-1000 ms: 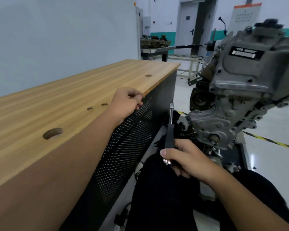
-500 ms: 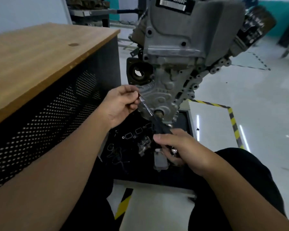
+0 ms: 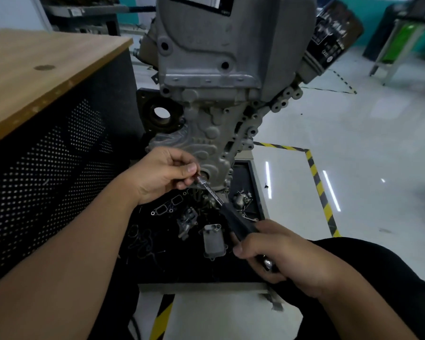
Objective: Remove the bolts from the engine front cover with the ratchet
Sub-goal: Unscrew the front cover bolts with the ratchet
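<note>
The grey cast engine front cover (image 3: 211, 133) stands upright in the middle of the head view, on an engine stand. The ratchet (image 3: 233, 219) has a black grip and a thin steel shaft that slants up-left toward the cover's lower end. My right hand (image 3: 280, 253) is closed around the black grip. My left hand (image 3: 165, 175) pinches the steel head end of the ratchet right at the cover's bottom edge. The bolt under the ratchet head is hidden by my left fingers.
A wooden-topped bench (image 3: 35, 69) with a perforated black side panel stands at left. A black tray (image 3: 245, 182) under the engine holds several loose gaskets and metal parts. Yellow-black floor tape (image 3: 317, 180) marks the glossy floor at right. My dark trouser knee (image 3: 378, 278) is at lower right.
My left hand left the bench edge and came to the ratchet's head at the cover. The view swung from the bench to the engine. My right hand kept hold of the grip.
</note>
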`<state>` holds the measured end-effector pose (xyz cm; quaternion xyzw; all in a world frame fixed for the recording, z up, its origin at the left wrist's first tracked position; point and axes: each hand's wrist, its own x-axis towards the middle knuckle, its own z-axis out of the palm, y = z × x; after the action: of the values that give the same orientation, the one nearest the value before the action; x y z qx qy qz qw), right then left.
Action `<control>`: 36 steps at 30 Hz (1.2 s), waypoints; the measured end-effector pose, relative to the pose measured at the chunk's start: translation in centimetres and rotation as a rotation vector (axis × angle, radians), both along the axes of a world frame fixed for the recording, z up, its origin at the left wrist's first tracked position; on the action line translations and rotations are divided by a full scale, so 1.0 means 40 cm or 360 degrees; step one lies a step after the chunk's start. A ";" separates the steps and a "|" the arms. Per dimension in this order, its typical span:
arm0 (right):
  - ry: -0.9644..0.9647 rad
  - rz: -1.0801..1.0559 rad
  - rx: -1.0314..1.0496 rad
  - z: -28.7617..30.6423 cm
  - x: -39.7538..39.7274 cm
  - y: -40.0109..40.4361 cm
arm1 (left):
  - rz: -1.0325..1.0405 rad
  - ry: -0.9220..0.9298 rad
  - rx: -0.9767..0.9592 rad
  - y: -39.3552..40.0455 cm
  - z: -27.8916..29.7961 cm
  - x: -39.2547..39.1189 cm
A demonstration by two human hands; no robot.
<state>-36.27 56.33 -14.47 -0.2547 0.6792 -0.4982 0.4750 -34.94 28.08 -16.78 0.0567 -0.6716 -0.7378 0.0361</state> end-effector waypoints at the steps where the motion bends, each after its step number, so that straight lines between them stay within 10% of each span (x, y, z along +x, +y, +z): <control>1: 0.0008 0.0030 0.0061 0.008 -0.010 0.013 | -0.0075 -0.0051 -0.0068 -0.002 -0.001 -0.003; 11: 0.0622 -0.0022 0.0196 0.078 -0.178 0.061 | -0.0281 -0.0319 -0.0250 0.037 -0.002 -0.069; 24: 0.0372 -0.1130 -0.0263 -0.129 -0.093 0.006 | 0.0668 -0.0269 0.1021 0.264 -0.040 -0.261; 36: 0.0417 -0.1380 -0.0155 -0.170 -0.093 -0.050 | 0.0689 -0.0451 0.0890 0.325 -0.059 -0.327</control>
<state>-40.01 54.31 -21.27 -0.0298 0.7532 -0.6461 0.1201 -48.02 41.07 -19.16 0.3066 -0.4152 -0.8527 0.0811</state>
